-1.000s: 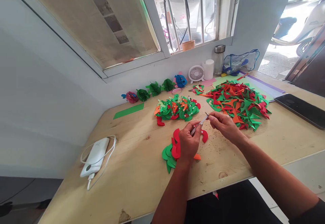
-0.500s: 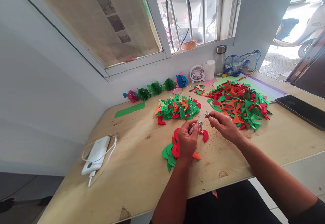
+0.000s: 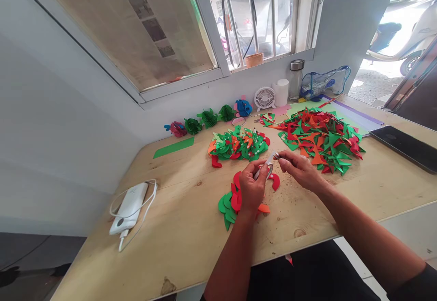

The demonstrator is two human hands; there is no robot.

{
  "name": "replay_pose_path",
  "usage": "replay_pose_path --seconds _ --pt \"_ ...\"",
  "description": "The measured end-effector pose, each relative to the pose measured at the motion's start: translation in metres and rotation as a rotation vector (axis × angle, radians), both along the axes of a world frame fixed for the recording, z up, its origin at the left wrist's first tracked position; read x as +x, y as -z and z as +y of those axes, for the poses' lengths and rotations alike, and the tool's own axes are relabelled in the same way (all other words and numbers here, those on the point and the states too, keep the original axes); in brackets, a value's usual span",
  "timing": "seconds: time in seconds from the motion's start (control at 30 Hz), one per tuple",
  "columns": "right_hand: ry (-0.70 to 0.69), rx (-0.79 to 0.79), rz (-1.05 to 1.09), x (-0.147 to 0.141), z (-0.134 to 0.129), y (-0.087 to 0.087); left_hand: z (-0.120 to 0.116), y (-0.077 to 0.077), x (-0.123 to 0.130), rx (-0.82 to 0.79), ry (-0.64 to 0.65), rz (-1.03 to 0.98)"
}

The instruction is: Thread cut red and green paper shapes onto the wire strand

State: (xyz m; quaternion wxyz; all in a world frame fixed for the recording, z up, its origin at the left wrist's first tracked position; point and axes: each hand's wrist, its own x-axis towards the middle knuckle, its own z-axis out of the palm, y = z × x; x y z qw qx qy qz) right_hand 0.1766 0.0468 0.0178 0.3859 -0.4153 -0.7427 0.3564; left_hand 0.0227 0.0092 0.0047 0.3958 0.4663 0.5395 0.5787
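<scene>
My left hand [image 3: 252, 185] is closed round a small roll of white tape [image 3: 269, 170], whose loose strip points up and to the right. Close by on the right, my right hand [image 3: 297, 168] pinches a small, thin dark tool that is mostly hidden; its tip is at the strip's end. Under and beside my left hand lie red paper pieces [image 3: 236, 199] and green paper pieces [image 3: 226, 206]. Behind the hands is a heap of curved paper pieces with white tabs [image 3: 239, 144].
A big heap of red, orange and green scraps [image 3: 321, 139] lies to the right, near a black phone [image 3: 406, 148]. A white power bank with cable [image 3: 129, 207] is at left. Paper flowers [image 3: 209, 118], a small fan [image 3: 265, 98] and a glass bottle [image 3: 296, 80] line the wall.
My right hand has shifted slightly left, bringing the tool's tip against or very near the tape strip. My left hand has stayed almost still.
</scene>
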Motion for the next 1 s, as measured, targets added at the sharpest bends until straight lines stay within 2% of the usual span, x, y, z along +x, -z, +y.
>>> replay_pose_path --seconds 0.43,1.0 --pt "0.043 0.049 -0.043 -0.0001 0.0004 0.0020 0.0001 0.0018 -0.0004 0.030 0.029 0.001" --pt "0.201 0.152 -0.111 -0.0003 0.0013 0.0063 -0.0013 -0.0005 -0.0006 0.024 -0.004 0.031"
